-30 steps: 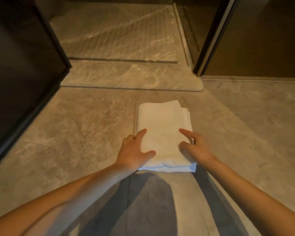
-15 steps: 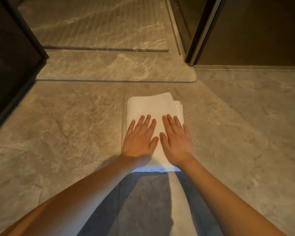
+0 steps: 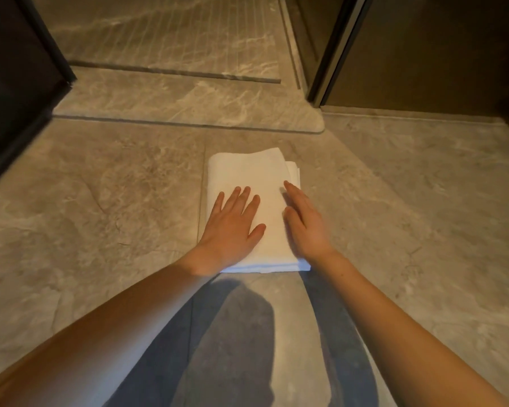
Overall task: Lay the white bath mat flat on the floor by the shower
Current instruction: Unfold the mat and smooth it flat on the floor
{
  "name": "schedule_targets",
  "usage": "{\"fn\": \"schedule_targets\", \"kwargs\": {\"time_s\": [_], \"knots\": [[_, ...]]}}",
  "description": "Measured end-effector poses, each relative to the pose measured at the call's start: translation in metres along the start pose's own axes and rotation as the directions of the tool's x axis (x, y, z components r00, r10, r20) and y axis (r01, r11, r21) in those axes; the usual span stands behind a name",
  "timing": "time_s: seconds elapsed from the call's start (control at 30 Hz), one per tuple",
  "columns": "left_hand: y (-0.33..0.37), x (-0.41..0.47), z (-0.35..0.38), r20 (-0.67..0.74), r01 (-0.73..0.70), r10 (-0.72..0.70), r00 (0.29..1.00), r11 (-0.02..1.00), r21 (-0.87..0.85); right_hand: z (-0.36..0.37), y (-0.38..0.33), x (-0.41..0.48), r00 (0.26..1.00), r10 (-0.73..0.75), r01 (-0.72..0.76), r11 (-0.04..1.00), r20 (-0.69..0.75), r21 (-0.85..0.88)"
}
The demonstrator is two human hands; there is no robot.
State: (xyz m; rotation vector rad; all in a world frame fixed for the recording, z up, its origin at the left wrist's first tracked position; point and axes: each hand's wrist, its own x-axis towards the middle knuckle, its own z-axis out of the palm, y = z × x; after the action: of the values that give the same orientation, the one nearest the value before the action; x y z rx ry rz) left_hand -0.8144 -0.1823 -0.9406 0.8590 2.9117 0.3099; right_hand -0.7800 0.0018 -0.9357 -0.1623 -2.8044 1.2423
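Observation:
The white bath mat (image 3: 252, 174) lies folded into a thick rectangle on the grey stone floor, a short way in front of the shower's raised stone threshold (image 3: 188, 104). My left hand (image 3: 232, 227) rests palm down on the mat's left half, fingers spread. My right hand (image 3: 304, 224) lies along the mat's right edge, turned partly on its side, fingers together and pointing away from me. Neither hand grips the mat. The mat's near corners are hidden under my wrists.
The ribbed shower floor (image 3: 171, 33) lies beyond the threshold. A dark glass panel (image 3: 15, 83) stands at the left, and a dark door frame (image 3: 332, 48) and wall at the right. Grey floor (image 3: 423, 207) spreads to both sides of the mat.
My hands went from the mat's near corners to lying flat on top. Since then my right hand has slid to the right edge and tilted, and my left hand shifted left.

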Motion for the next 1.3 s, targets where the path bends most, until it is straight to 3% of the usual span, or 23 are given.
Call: {"fn": "schedule_targets", "kwargs": {"time_s": [0.13, 0.33, 0.43, 0.53, 0.7, 0.8, 0.87, 0.97, 1.03, 1.17, 1.23, 1.3], "knots": [[0.029, -0.024, 0.008, 0.012, -0.21, 0.211, 0.977, 0.976, -0.053, -0.023, 0.013, -0.042, 0.995, 0.048, -0.047, 0.999, -0.09, 0.013], [0.058, -0.02, 0.018, -0.069, -0.312, 0.309, 0.949, 0.95, -0.036, -0.023, 0.019, -0.073, 0.998, 0.046, -0.043, 0.996, -0.032, 0.078], [0.059, -0.02, 0.017, -0.155, -0.275, 0.249, 0.956, 0.944, -0.181, -0.021, 0.011, -0.076, 0.995, 0.093, -0.087, 0.981, -0.027, 0.172], [0.057, -0.022, 0.01, -0.173, -0.191, 0.127, 0.977, 0.881, -0.433, -0.016, 0.003, -0.078, 0.993, 0.115, -0.104, 0.952, -0.022, 0.287], [0.052, -0.019, -0.008, -0.135, -0.051, -0.108, 0.985, 0.563, -0.825, -0.002, -0.002, -0.075, 0.98, 0.195, -0.168, 0.897, -0.024, 0.408], [0.045, -0.014, -0.015, -0.068, 0.046, -0.225, 0.972, 0.466, -0.884, 0.006, 0.004, -0.075, 0.985, 0.17, -0.168, 0.942, 0.02, 0.29], [0.04, -0.01, -0.02, -0.074, 0.054, -0.252, 0.965, 0.465, -0.884, 0.008, 0.005, -0.07, 0.992, 0.123, -0.123, 0.986, 0.012, 0.109], [0.033, -0.005, -0.026, -0.112, 0.013, -0.209, 0.972, 0.518, -0.855, 0.011, 0.0, -0.06, 0.993, 0.119, -0.119, 0.991, 0.019, 0.057], [0.029, -0.002, -0.027, -0.102, 0.016, -0.19, 0.977, 0.535, -0.844, 0.012, -0.003, -0.056, 0.991, 0.133, -0.132, 0.986, -0.005, 0.097], [0.029, -0.002, -0.024, -0.097, 0.028, -0.185, 0.978, 0.578, -0.816, -0.003, -0.013, -0.043, 0.947, 0.258, -0.195, 0.936, -0.191, 0.293], [0.031, -0.004, -0.022, -0.124, -0.002, -0.164, 0.979, 0.596, -0.803, -0.014, -0.02, -0.028, 0.945, 0.289, -0.234, 0.924, -0.152, 0.303], [0.034, -0.007, -0.021, -0.16, -0.028, -0.173, 0.972, 0.588, -0.808, -0.025, -0.027, -0.011, 0.947, 0.322, -0.302, 0.897, -0.01, 0.323]]}}
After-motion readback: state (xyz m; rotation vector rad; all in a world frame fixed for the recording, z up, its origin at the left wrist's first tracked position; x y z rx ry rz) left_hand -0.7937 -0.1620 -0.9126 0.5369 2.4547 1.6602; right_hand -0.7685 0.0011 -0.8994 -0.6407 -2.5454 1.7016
